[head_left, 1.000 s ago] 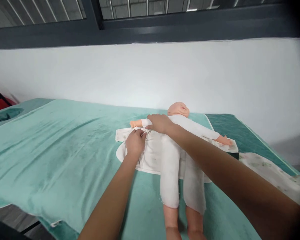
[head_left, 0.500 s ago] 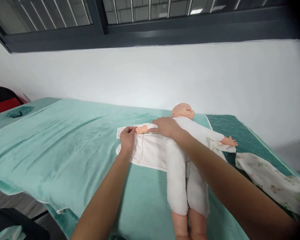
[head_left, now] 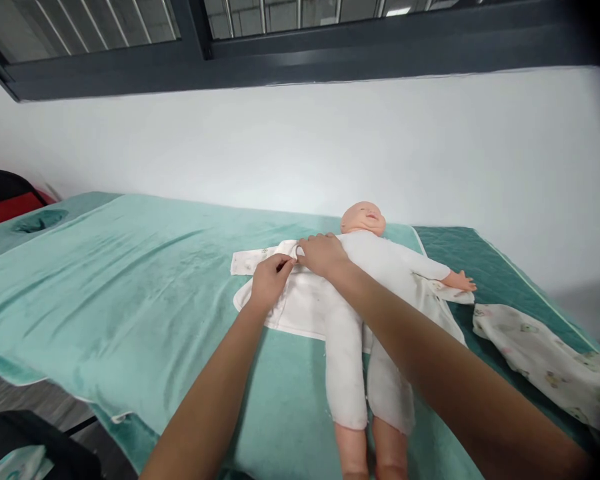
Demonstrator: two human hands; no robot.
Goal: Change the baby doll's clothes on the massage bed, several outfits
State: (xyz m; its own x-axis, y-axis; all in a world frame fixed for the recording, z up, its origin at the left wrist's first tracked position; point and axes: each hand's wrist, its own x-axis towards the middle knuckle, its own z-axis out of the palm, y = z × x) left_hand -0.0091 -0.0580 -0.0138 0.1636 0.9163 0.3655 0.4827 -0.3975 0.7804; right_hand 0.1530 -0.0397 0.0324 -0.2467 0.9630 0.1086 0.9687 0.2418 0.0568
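A baby doll in white underclothes lies on its back on a teal towel, head toward the wall. An open white garment is spread under its torso, with one sleeve reaching left. My left hand is closed in a pinch on the garment's cloth at the sleeve opening. My right hand is curled over the doll's near arm beside that opening; the doll's small hand is hidden there. The doll's other arm lies stretched out to the right.
A patterned white cloth lies crumpled on the bed's right side, over a darker green cover. A white wall stands close behind, with a dark window frame above. A dark and red chair is at far left; the towel's front edge hangs off the bed.
The doll's small hand, bare beside the sleeve half a second ago, is now covered by my hands and the cloth. My left hand has shifted right to meet my right hand.
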